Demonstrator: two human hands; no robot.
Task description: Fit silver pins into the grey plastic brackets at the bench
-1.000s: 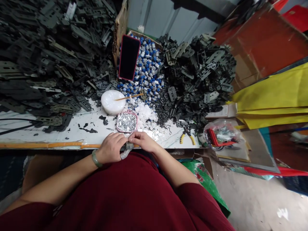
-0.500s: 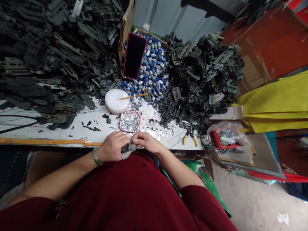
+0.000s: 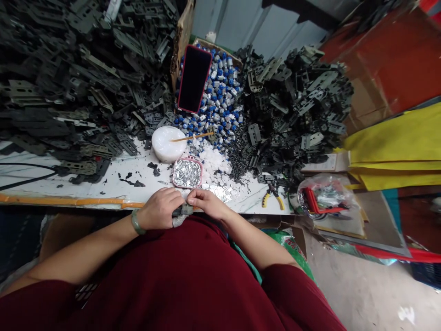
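My left hand [image 3: 161, 208], with a green bangle at its wrist, is wrapped round a dark grey part [image 3: 186, 210] at the table's front edge. Beside it, my right hand [image 3: 206, 202] has thumb and forefinger pinched together at the part's right end; whatever lies between the fingertips is too small to make out. Just beyond my hands is a pink-rimmed tray [image 3: 201, 174] of small silvery pins. Behind that stands a white bowl [image 3: 167, 149] of white paste with a thin stick lying across it. White pieces [image 3: 215, 160] are heaped to the right of both.
Dark grey parts [image 3: 131, 92] pile high at left, with another heap [image 3: 296, 101] at right. Between them lie blue-and-white pieces [image 3: 220, 87] and a propped phone [image 3: 195, 79]. Yellow-handled pliers [image 3: 273, 198] and a bag with a red item [image 3: 325, 195] are at the right.
The view has shifted slightly. My hands remain together at the dark grey part, with almost the same grip.
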